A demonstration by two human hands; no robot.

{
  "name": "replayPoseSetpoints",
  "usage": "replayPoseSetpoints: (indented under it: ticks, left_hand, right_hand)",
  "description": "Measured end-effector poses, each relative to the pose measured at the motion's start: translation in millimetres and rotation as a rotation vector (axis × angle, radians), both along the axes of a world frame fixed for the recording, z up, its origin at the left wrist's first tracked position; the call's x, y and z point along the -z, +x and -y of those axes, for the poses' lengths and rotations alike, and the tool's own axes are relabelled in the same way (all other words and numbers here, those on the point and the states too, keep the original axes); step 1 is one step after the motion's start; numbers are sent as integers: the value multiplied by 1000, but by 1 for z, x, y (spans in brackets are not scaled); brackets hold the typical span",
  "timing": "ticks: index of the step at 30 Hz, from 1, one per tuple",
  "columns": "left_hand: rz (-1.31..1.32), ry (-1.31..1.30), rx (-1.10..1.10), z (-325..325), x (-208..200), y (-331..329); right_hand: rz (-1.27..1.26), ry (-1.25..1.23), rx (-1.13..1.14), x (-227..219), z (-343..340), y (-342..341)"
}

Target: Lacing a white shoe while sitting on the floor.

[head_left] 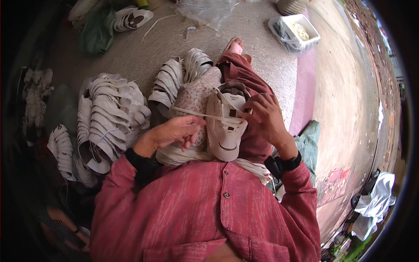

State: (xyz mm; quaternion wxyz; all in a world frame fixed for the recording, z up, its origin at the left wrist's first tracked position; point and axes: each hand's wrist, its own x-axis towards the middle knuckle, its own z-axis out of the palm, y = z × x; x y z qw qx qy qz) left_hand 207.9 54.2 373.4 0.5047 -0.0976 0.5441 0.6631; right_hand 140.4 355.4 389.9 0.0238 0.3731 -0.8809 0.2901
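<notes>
A white shoe upper (224, 126) with a brown collar lies on my lap, its toe pointing toward my body. A flat white shoelace (187, 112) crosses the upper and trails over the patterned cloth (192, 98) on its left. My left hand (176, 133) is left of the upper, thumb and forefinger closed at the lace, the other fingers curled below. Bent over the upper's right edge, my right hand (264, 118) has its fingertips closed by the eyelets, where the lace reaches them. The fingertips partly hide the lace there.
Bundles of stacked white uppers (109, 118) lie at my left, with smaller stacks (168, 83) ahead. White lace strands (253, 168) rest against my lap. A white tub (303, 32) stands far right. A green sack (309, 142) is beside my right arm. Another person's arm (65, 218) shows lower left.
</notes>
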Motion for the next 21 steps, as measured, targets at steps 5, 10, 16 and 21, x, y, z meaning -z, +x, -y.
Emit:
replayPoseSetpoints:
  ticks: [5,10,16,21]
  left_hand:
    - [-6,567,-626,-10,27,9]
    - [-80,836,-1106,69,38,-10]
    - [-464,604,-1272,175,32,-2]
    - [-428,330,-1468,206,3,21]
  right_hand:
    - [-23,46,-3,22,19,-1]
    - [327,-143,48,19,11,14]
    - [861,-1030,235,-22,-23,22]
    - [670,-1554,183,-36,-146,24]
